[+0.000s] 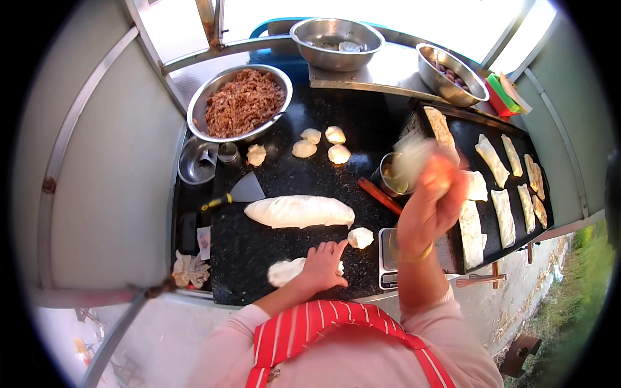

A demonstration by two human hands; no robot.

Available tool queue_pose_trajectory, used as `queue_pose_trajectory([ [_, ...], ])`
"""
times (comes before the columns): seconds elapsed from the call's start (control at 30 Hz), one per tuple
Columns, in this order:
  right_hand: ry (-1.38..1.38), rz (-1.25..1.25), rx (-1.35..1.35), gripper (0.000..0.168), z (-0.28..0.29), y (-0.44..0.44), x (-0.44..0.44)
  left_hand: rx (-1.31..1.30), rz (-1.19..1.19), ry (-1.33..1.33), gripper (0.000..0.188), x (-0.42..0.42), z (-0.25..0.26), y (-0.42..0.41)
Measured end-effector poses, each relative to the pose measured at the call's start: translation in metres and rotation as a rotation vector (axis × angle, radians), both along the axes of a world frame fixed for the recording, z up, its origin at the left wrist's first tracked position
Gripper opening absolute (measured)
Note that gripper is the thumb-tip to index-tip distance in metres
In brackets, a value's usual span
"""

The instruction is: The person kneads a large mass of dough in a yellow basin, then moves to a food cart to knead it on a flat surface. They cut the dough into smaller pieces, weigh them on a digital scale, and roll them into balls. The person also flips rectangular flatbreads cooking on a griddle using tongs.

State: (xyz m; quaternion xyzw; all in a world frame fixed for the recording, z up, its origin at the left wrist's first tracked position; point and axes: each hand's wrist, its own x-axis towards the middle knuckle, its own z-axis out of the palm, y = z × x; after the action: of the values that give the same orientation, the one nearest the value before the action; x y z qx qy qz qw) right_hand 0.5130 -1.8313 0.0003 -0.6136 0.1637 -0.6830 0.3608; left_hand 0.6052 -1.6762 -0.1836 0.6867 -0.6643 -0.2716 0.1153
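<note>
My left hand [324,268] rests on the black countertop over a flat piece of dough [285,272], with another bit of dough showing beside its fingers. My right hand [439,199] is raised at the right, blurred, closed around something pale and blurred, perhaps a brush [411,157], above a metal cup [394,174] of yellowish liquid. A long roll of dough [301,212] lies ahead of my left hand, and a small dough ball [360,238] sits by its fingertips. Several dough balls [304,149] lie farther back. A scraper [246,188] with a yellow and black handle is at the left.
A steel bowl of reddish filling [245,104] stands back left. Two steel bowls [337,58] [453,89] sit on the rear ledge. A griddle [490,213] with several flat dough pieces [503,218] is at the right, beside a digital scale [389,250] and a red-brown stick [380,195].
</note>
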Motion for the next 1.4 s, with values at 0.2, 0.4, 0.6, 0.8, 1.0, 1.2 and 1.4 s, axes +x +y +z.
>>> queue_pose_trajectory([
  [0.2,1.049,-0.356,0.129,0.034,-0.153,-0.093,0.007,-0.024,-0.028,-0.157,0.085,0.014,-0.007,0.030],
  [0.4,0.996,0.177,0.861,0.036,-0.207,0.067,-0.007,-0.316,0.201,-0.116,0.043,0.014,-0.040,0.034],
  [0.6,0.761,0.190,1.001,0.037,-0.238,0.098,-0.007,-0.523,0.233,-0.168,0.101,-0.010,-0.001,0.028],
  [0.8,0.790,0.184,1.091,0.032,-0.255,0.106,-0.015,-0.067,0.272,-0.088,0.083,-0.017,-0.026,0.027],
  [1.0,0.758,0.226,1.171,0.029,-0.256,0.106,-0.022,-0.012,0.200,-0.150,0.049,-0.018,-0.028,0.026],
  [1.2,0.698,0.304,1.242,0.020,-0.249,0.092,-0.023,0.219,0.165,-0.196,0.036,-0.014,-0.012,0.010],
  [1.4,0.733,0.424,1.209,0.014,-0.236,0.076,-0.036,0.296,0.091,-0.232,0.020,-0.009,-0.006,-0.009],
])
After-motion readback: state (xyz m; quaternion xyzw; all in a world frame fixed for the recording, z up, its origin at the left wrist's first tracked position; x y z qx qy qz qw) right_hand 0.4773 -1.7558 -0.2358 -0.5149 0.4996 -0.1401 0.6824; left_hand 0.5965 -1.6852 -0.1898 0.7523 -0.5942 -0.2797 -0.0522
